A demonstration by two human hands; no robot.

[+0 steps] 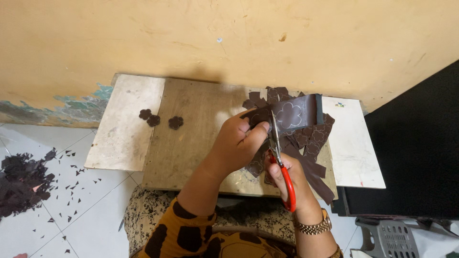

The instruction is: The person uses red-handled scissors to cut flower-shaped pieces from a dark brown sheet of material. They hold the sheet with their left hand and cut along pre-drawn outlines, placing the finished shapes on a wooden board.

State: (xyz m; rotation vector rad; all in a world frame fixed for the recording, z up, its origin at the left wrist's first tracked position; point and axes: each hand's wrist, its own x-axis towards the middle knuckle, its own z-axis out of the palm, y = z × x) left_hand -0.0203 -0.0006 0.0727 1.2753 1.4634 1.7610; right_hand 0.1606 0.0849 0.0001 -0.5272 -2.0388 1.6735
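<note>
Your left hand [237,143] pinches the dark brown strip [294,114] at centre frame, thumb and fingers closed on its near end, while your right hand [291,177] is wrapped shut around the red-handled scissors [282,167], blades up into the sheet. Judging by how it curls, the strip is light and floppy (thin foam or paper-like stock, I'd say), so it should bend rather than crack; hold it close beside the cut line to keep it from sagging. Its long axis runs left to right, the free end towards the right of the frame, the drawn flower outline facing you. Cut strips [313,143] pile beneath it on the wooden board [191,134]; three finished flowers [160,119] lie left of centre.
</note>
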